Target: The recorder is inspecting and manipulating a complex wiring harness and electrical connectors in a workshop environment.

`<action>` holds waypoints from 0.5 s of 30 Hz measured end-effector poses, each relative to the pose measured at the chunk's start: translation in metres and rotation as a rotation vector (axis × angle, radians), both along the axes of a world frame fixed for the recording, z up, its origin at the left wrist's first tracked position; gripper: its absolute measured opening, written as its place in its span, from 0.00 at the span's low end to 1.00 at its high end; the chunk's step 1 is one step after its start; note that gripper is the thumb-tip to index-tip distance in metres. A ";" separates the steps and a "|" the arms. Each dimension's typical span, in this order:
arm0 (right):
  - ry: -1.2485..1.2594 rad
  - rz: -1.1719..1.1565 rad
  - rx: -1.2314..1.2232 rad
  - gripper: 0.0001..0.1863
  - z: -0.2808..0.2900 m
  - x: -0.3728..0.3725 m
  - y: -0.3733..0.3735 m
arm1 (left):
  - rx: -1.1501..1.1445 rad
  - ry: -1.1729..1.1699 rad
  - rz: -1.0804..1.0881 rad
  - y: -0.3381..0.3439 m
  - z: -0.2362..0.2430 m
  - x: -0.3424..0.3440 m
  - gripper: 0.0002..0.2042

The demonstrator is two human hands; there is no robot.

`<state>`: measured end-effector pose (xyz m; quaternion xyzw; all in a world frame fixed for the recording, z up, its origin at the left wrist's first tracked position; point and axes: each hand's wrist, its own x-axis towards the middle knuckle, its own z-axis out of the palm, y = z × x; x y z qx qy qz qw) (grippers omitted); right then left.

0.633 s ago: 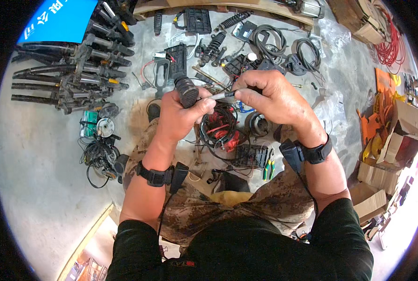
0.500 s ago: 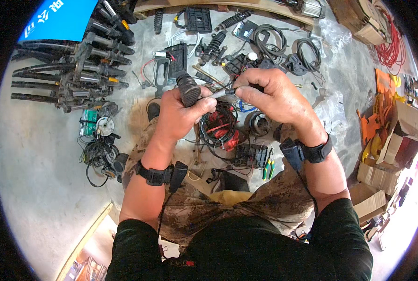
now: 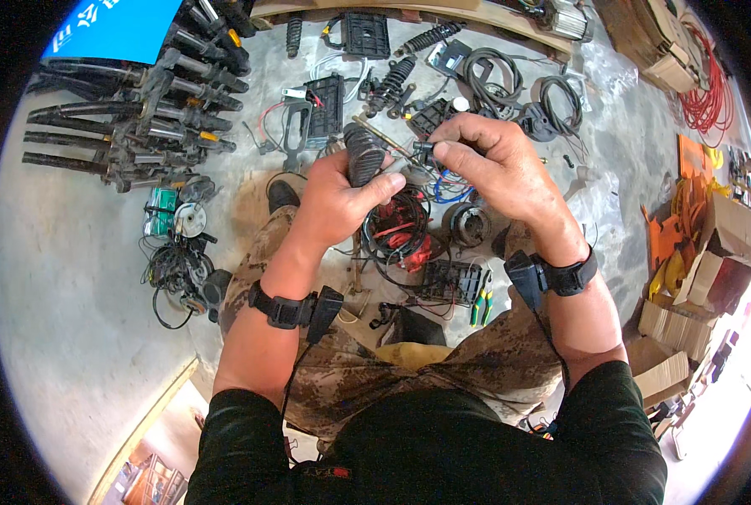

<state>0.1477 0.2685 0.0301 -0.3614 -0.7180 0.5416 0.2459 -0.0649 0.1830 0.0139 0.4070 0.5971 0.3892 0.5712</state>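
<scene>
1. I'm looking down at my left hand (image 3: 335, 198), wrapped tight around a black ribbed rubber handlebar grip (image 3: 364, 154). The fingers are clamped on its lower part, and the free end sticks out toward 12 o'clock, tilted slightly to 1.
2. My right hand (image 3: 493, 172) sits at 3 o'clock from the grip. Its fingertips (image 3: 443, 151) are pinched together on a small dark part (image 3: 423, 146); I can't tell what it is, too small and half covered.
3. The relation that counts: the pinched part lies just beside the grip's upper end, at about 3 o'clock from it, near but apart. A thin rod (image 3: 384, 136) on the floor crosses behind the gap.
4. The grip's long axis runs roughly 6 to 12. The right hand is nearer the small part; the left hand owns the grip.
5. Both are held up over my knees, above a tangle of red and black wiring (image 3: 396, 227) on the concrete floor (image 3: 72, 278), with green-handled pliers (image 3: 480, 305) at 5 o'clock.
</scene>
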 end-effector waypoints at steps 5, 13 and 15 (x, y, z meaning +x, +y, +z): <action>0.028 0.042 -0.088 0.09 0.003 -0.005 -0.003 | -0.013 0.022 -0.024 0.001 -0.006 0.004 0.12; 0.015 0.021 -0.174 0.11 0.002 -0.004 -0.001 | 0.183 0.190 -0.319 -0.006 -0.010 0.006 0.10; 0.100 0.130 -0.357 0.15 0.004 -0.006 -0.002 | 0.245 0.149 -0.357 -0.007 -0.012 0.004 0.11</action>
